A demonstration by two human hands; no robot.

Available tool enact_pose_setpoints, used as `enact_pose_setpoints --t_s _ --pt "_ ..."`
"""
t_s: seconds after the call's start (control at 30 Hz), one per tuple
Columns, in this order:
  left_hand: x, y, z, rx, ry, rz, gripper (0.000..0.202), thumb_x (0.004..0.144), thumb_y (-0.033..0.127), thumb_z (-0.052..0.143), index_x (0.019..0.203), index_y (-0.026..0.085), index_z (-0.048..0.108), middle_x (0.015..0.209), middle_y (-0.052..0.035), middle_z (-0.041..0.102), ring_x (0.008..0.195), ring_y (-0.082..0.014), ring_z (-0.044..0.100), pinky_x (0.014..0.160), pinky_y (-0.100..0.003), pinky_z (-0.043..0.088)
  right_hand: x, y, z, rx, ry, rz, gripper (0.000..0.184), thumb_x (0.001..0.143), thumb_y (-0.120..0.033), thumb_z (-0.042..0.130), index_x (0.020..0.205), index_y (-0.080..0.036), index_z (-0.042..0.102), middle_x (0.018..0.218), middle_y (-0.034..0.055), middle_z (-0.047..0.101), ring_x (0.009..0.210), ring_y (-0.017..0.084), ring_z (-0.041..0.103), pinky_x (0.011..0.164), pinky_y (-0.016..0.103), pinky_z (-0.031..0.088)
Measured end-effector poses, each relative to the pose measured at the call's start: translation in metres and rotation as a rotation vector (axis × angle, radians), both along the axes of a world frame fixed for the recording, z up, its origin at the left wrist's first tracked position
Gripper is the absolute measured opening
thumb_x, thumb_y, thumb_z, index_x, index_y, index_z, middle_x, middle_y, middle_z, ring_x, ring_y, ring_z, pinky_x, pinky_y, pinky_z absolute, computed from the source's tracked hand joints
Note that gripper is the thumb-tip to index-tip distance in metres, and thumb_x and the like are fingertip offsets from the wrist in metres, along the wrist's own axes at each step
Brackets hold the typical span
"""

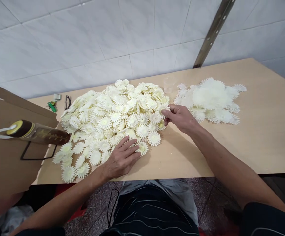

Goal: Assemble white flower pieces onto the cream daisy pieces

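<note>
A big heap of pale yellow artificial flower heads [103, 108], daisy-like with many narrow petals, spreads over the table in front of me. My right hand [178, 116] is at the heap's right edge, thumb and fingers pinching one flower head [165, 109]. Lower down, my left hand [124, 157] lies on the near side of the heap with its fingers stretched out, touching flower heads beneath them. To the right sits a smaller pile of whiter flower pieces [210, 98], partly behind my right hand.
At left, a dark-capped bottle [46, 132] with a white loop stands beside a tall cardboard panel [16, 164]. A small green item [51, 106] and a black loop [68, 102] lie behind it. The tan table [262, 131] meets a tiled wall [142, 32]. Part of another person shows at lower left.
</note>
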State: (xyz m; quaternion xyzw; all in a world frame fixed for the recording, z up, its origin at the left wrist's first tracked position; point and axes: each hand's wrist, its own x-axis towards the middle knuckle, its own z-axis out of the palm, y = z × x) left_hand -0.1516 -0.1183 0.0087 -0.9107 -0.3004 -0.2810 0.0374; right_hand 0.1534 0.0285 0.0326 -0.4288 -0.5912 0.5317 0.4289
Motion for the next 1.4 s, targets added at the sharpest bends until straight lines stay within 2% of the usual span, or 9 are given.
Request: enact_pose_setpoints --t_s 0.27,0.37,0.43,0.57,0.67,0.8,1.03,1.23,1.4 --pt "0.054 0.039 0.025 0.016 -0.318 0.116 0.016 0.105 0.016 0.069 0.118 0.021 0.078 0.112 -0.0077 0.086 0.111 -0.0239 0.081 0.106 -0.049 0.068 -0.005 -0.008 0.011 0.061 -0.164 0.040 0.070 0.077 -0.087 0.085 0.067 -0.025 0.053 0.061 0.0012 0.064 0.062 0.022 0.073 0.059 0.032 0.055" --pt "0.073 0.065 0.038 -0.232 -0.563 0.301 0.025 0.111 0.028 0.064 0.128 0.016 0.077 0.116 -0.0128 0.084 0.099 -0.0218 0.081 0.087 -0.039 0.070 -0.005 -0.012 0.016 0.171 -0.345 0.032 0.066 0.092 -0.086 0.068 0.069 -0.026 0.052 0.061 0.0023 0.066 0.060 0.020 0.068 0.061 0.032 0.049" --pt "0.084 0.083 0.042 -0.520 -0.692 0.376 0.030 0.112 0.039 0.064 0.127 0.017 0.078 0.107 -0.0103 0.084 0.085 -0.0193 0.080 0.074 -0.033 0.068 -0.004 -0.013 0.016 0.244 -0.459 -0.004 0.063 0.100 -0.082 0.057 0.070 -0.027 0.048 0.059 0.0018 0.063 0.060 0.020 0.061 0.062 0.033 0.045" --pt "0.105 0.112 0.038 -1.061 -0.974 0.231 0.045 0.099 0.061 0.079 0.100 0.016 0.075 0.085 -0.0057 0.075 0.065 -0.0170 0.076 0.059 -0.028 0.063 -0.005 -0.011 0.009 0.304 -0.562 -0.111 0.058 0.105 -0.073 0.050 0.070 -0.028 0.036 0.058 -0.0002 0.050 0.061 0.019 0.048 0.059 0.034 0.035" --pt "0.119 0.123 0.033 -1.220 -1.092 0.177 0.050 0.087 0.061 0.093 0.090 0.016 0.072 0.068 -0.0027 0.070 0.058 -0.0165 0.073 0.055 -0.026 0.060 -0.007 -0.008 0.005 0.309 -0.561 -0.147 0.058 0.106 -0.069 0.048 0.068 -0.028 0.034 0.061 -0.0001 0.047 0.061 0.019 0.044 0.059 0.034 0.033" --pt "0.128 0.126 0.032 -1.261 -1.193 0.199 0.051 0.076 0.055 0.102 0.086 0.015 0.072 0.066 -0.0017 0.071 0.058 -0.0157 0.074 0.055 -0.023 0.057 -0.005 -0.007 0.007 0.282 -0.540 -0.170 0.062 0.106 -0.072 0.050 0.065 -0.027 0.035 0.058 0.0000 0.047 0.060 0.019 0.048 0.059 0.034 0.034" --pt "0.121 0.127 0.030 -1.219 -1.265 0.263 0.056 0.068 0.061 0.103 0.079 0.016 0.071 0.065 0.0015 0.067 0.053 -0.0121 0.066 0.051 -0.023 0.055 -0.003 -0.008 0.014 0.031 -0.308 0.038 0.068 0.085 -0.089 0.074 0.070 -0.027 0.050 0.062 0.0012 0.068 0.055 0.022 0.068 0.053 0.032 0.047" --pt "0.124 0.121 0.023 -1.129 -1.236 0.210 0.058 0.075 0.068 0.096 0.082 0.018 0.069 0.067 0.0017 0.066 0.058 -0.0133 0.068 0.053 -0.025 0.057 -0.009 -0.010 0.014 0.109 -0.468 -0.107 0.069 0.096 -0.085 0.062 0.063 -0.027 0.045 0.052 0.0007 0.062 0.050 0.020 0.062 0.054 0.032 0.043" --pt "0.128 0.121 0.022 -1.193 -1.289 0.097 0.060 0.070 0.055 0.103 0.105 0.018 0.071 0.077 0.0010 0.072 0.064 -0.0156 0.073 0.061 -0.029 0.063 -0.011 -0.015 0.015 0.092 -0.306 -0.158 0.069 0.095 -0.089 0.063 0.065 -0.026 0.053 0.056 0.0014 0.065 0.052 0.021 0.066 0.054 0.034 0.049"
